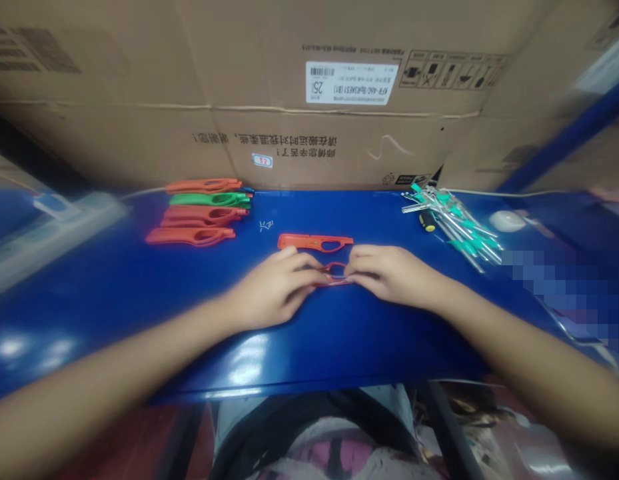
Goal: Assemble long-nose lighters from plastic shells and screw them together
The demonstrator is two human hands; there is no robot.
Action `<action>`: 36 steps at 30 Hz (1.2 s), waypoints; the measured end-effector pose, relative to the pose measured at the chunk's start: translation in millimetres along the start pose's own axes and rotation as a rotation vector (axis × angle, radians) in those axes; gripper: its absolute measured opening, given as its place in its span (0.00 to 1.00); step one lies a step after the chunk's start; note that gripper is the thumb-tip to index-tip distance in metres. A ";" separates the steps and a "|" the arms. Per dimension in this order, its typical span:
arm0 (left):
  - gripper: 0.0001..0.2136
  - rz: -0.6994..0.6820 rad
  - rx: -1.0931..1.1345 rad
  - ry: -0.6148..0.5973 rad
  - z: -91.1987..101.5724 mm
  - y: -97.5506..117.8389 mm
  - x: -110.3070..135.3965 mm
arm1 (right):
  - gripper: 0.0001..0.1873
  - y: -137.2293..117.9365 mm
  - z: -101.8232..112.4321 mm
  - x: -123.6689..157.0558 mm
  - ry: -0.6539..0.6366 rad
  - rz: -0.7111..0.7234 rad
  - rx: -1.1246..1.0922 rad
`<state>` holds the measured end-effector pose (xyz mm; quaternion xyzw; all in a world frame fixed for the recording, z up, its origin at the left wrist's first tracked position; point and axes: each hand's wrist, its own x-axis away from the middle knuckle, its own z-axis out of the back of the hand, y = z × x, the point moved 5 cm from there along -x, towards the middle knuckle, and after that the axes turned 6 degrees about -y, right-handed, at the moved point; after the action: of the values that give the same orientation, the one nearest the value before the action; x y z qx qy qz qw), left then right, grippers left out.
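Both hands pinch a red plastic lighter handle shell (335, 269) above the blue table, mostly hidden by the fingers, with its finger loop showing between them. My left hand (284, 283) grips its left part, fingers curled round it. On the other side, my right hand (382, 270) pinches the loop's right end between thumb and fingers. Just beyond the hands lies an orange-red handle shell half (314, 242), its inner side facing up. Any small part between the fingertips is too blurred to make out.
Several orange, green and red lighter handles (199, 217) lie stacked in a row at the back left, near tiny metal pins (266, 226). At right are a pile of metal rods with teal parts (456, 223), a black-and-yellow tool (427, 221) and a white mouse-like object (507, 221). Cardboard (269, 80) stands behind.
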<state>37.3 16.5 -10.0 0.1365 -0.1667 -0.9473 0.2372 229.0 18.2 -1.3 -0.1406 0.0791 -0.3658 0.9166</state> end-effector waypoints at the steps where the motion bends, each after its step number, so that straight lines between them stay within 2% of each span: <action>1: 0.14 -0.003 -0.005 -0.001 -0.2 -0.1 0.1 | 0.08 0.8 0.6 -0.3 0.009 0.002 -0.034; 7: 0.14 0.005 -0.028 -0.012 -1.5 -1.6 0.0 | 0.07 3.6 1.6 -2.1 0.015 -0.028 -0.043; 14: 0.14 -0.003 -0.079 -0.020 -1.2 -4.3 0.9 | 0.05 4.7 5.5 0.6 0.021 0.058 -0.160; 20: 0.14 -0.011 -0.070 0.012 -0.9 -8.5 1.6 | 0.06 -3.1 7.3 4.6 -0.040 0.126 -0.195; 23: 0.14 -0.015 -0.055 0.014 -0.8 -8.9 0.9 | 0.07 -1.6 9.7 3.0 0.023 0.100 -0.208; 27: 0.18 -0.040 -0.062 -0.016 -1.8 -8.2 0.4 | 0.08 25.2 23.2 4.1 0.263 -0.130 -0.046; 31: 0.21 -0.065 -0.079 -0.026 -2.2 -8.3 1.3 | 0.17 77.0 45.8 21.2 0.464 -0.397 0.189; 34: 0.21 -0.073 -0.088 -0.021 -2.7 -8.5 2.4 | 0.25 126.0 61.4 44.6 0.520 -0.662 0.312; 36: 0.20 -0.074 -0.099 -0.017 -3.1 -8.7 3.0 | 0.30 156.6 67.0 60.5 0.511 -0.834 0.318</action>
<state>32.3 21.5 -16.7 0.1229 -0.1166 -0.9635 0.2072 390.6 98.1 10.3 0.0750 0.1813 -0.7304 0.6542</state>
